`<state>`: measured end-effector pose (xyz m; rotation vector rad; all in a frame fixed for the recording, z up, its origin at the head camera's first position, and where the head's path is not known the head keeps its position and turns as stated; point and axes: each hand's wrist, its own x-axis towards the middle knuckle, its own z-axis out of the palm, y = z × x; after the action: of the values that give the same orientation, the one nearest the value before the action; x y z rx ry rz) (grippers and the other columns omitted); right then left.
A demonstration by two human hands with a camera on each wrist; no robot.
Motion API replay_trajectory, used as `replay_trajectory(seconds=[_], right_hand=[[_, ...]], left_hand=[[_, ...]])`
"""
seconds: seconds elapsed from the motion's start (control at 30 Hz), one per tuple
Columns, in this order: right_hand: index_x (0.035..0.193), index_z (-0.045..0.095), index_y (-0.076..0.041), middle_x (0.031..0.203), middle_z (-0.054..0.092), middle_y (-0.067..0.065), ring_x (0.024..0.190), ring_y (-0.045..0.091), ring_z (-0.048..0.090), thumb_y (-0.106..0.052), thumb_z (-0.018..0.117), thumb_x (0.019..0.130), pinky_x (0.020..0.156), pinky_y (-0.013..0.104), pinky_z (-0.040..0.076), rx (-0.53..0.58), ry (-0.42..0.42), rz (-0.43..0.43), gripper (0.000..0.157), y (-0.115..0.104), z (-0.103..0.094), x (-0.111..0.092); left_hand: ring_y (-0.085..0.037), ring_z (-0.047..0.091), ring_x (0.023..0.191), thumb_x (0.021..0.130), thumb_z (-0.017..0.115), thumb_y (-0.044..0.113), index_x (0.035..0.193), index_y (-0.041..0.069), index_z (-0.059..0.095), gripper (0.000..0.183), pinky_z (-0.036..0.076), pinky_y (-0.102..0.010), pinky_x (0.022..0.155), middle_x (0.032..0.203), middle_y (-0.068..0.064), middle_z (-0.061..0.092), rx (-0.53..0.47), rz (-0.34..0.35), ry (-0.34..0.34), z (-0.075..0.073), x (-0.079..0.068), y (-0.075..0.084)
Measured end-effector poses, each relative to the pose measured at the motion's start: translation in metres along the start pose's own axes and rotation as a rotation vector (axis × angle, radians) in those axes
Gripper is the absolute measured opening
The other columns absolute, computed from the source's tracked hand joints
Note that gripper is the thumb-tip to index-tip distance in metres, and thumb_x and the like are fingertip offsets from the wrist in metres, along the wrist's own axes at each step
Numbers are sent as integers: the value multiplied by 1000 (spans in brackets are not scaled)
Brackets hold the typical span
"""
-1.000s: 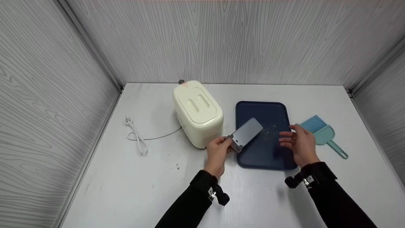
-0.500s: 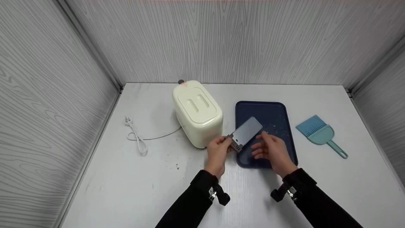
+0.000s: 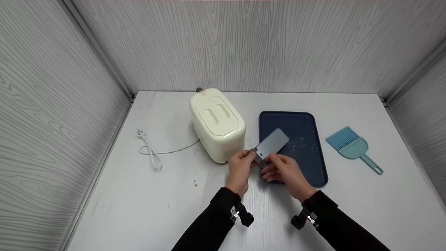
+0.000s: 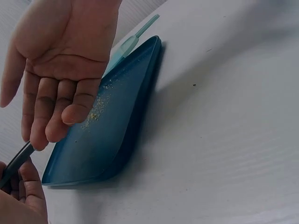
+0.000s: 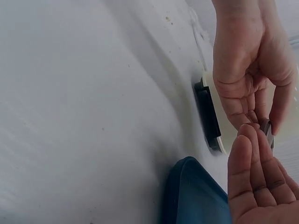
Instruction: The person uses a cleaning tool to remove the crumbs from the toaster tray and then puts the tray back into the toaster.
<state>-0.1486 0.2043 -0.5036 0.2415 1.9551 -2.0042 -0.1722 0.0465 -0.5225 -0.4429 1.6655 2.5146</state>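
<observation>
A flat silver toaster crumb tray (image 3: 274, 142) with a dark slotted end is held over the navy tray (image 3: 284, 120). My left hand (image 3: 239, 171) pinches that slotted end between thumb and fingers. At its near right corner is my right hand (image 3: 287, 174), fingers slightly bent and fingertips at the edge. In the left wrist view the thumb of the right hand (image 4: 60, 56) stands apart from the plate's dark edge (image 4: 19, 161); firm contact is hard to tell. To the left stands a cream toaster (image 3: 220, 130), its lid or top marked with two slot shapes.
Pale crumbs (image 4: 96, 111) lie on the navy tray, and a few specks (image 3: 195, 183) dot the white table. A teal brush and dustpan set (image 3: 353, 147) lies at the right. The white plug and cord (image 3: 152, 153) lie left of the toaster. Walls border the back and sides.
My right hand has moved left from beside the brush, across the navy tray, to the crumb tray's near corner. The left hand and crumb tray have stayed nearly still.
</observation>
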Motion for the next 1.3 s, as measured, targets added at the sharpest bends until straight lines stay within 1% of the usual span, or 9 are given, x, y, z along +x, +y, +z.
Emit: replay_trajectory(seconds=[0.13,0.33,0.63,0.8,1.07,1.2,1.3], right_hand=[[127,62,3,97,71,19,80,24,71,-35,56,108,74,35,60,-19,-6,-22,43,1,4,-1],[127,59,2,97,72,18,77,22,71,-26,58,107,70,34,60,5,27,-41,34,6,9,-1],[115,50,-1,84,73,15,65,19,69,-10,58,106,61,31,59,61,108,-45,15,11,17,5],[114,47,-2,83,74,16,65,19,71,-11,60,105,58,30,58,72,125,-28,18,14,17,9],[119,45,-1,88,75,18,68,20,72,-17,66,103,61,30,59,114,105,12,31,19,13,10],[121,51,2,91,74,17,70,19,71,-23,66,103,63,29,58,100,92,38,34,21,13,10],[118,57,4,90,74,14,71,18,70,-25,65,103,63,28,58,90,82,41,34,21,13,10]], left_hand=[[-15,63,75,93,68,3,98,-6,69,11,56,-28,72,92,-8,65,-3,-2,6,0,1,0],[-15,63,76,95,67,3,99,-7,68,11,56,-27,72,92,-8,65,-9,-1,-2,-1,1,0],[-16,63,77,95,67,2,100,-6,69,10,56,-27,72,94,-9,65,-29,-22,-1,-1,0,1],[-16,64,78,94,67,3,101,-7,70,12,57,-27,73,96,-10,66,-14,-19,6,-2,-1,2],[-15,63,77,94,68,2,101,-7,70,12,56,-27,73,94,-9,66,-18,-13,6,-4,-2,2],[-15,63,77,94,67,2,102,-8,70,13,56,-27,73,93,-9,66,-26,-3,1,-4,-3,2],[-15,63,77,94,67,2,102,-8,70,13,56,-27,73,92,-8,66,-33,-2,-3,-4,-4,1]])
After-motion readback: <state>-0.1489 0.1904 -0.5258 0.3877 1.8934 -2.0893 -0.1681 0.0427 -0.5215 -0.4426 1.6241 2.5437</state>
